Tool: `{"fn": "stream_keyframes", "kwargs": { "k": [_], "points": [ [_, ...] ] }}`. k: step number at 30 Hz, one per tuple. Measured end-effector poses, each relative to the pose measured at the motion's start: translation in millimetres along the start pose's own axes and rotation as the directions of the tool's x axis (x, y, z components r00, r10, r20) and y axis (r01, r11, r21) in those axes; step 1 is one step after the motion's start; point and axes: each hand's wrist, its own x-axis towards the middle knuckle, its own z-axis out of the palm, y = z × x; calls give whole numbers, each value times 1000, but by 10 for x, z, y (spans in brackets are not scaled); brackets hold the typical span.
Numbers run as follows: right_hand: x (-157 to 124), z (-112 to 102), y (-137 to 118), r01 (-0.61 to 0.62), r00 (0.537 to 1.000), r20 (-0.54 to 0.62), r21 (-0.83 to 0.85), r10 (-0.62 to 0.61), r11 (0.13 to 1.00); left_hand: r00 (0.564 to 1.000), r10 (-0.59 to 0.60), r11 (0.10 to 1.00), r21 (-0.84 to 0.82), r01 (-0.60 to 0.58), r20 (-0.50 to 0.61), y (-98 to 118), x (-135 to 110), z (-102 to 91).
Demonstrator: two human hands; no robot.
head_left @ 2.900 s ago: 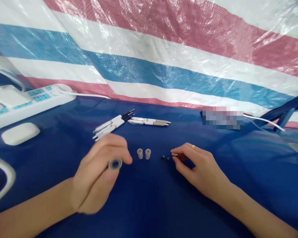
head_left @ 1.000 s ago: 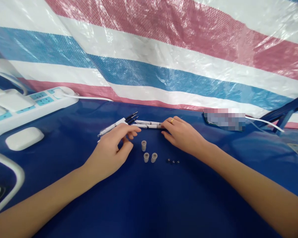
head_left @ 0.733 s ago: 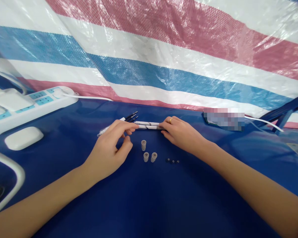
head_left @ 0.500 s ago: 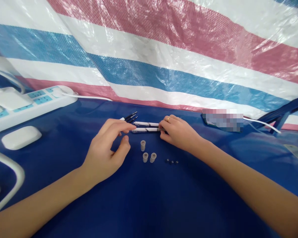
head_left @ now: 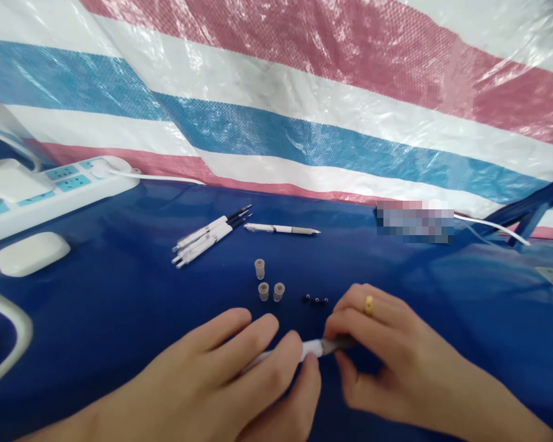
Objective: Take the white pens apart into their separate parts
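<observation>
Between my hands, close to me, is a white pen (head_left: pixel 312 349) with a grey grip. My left hand (head_left: pixel 239 374) is closed round its white barrel, thumb and fingers pinching it. The fingers of my right hand (head_left: pixel 387 356), with a yellow ring on one, pinch the grey grip end, hiding the tip. Beyond them stand three small grey rubber grips (head_left: pixel 263 291). Tiny dark pieces with pale ends (head_left: pixel 317 300) lie just past my right fingers. A whole white pen (head_left: pixel 276 229) lies farther back, beside several white pen barrels (head_left: pixel 203 240) with dark refills showing.
A white power strip (head_left: pixel 69 184) with plugs and a cable lies at the back left, a white rounded case (head_left: pixel 32 253) in front of it. A blurred-out object (head_left: pixel 415 221) sits at the back right. A striped plastic sheet (head_left: pixel 276 123) hangs behind the blue table (head_left: pixel 166 319).
One of the two pens lying side by side has been picked up and brought toward me, now in both hands. The other pen and the small grey pieces stay put.
</observation>
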Motion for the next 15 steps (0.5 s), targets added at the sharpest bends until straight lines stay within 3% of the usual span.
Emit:
{"fn": "stream_keyframes", "kwargs": {
  "k": [1,6,11,15],
  "points": [
    [-30,87,-35,14,1000,11,27,-14,1000,990,137,990,29,-137,29,44,43,33],
    [-118,329,-41,16,999,43,111,-21,994,969,76,994,54,-91,234,45,161,220],
    [-158,327,73,33,978,207,-36,-25,999,969,77,995,41,-89,234,-65,116,357],
    [-195,368,123,54,969,244,-86,-31,995,960,23,999,18,-29,280,-86,108,370]
  ]
}}
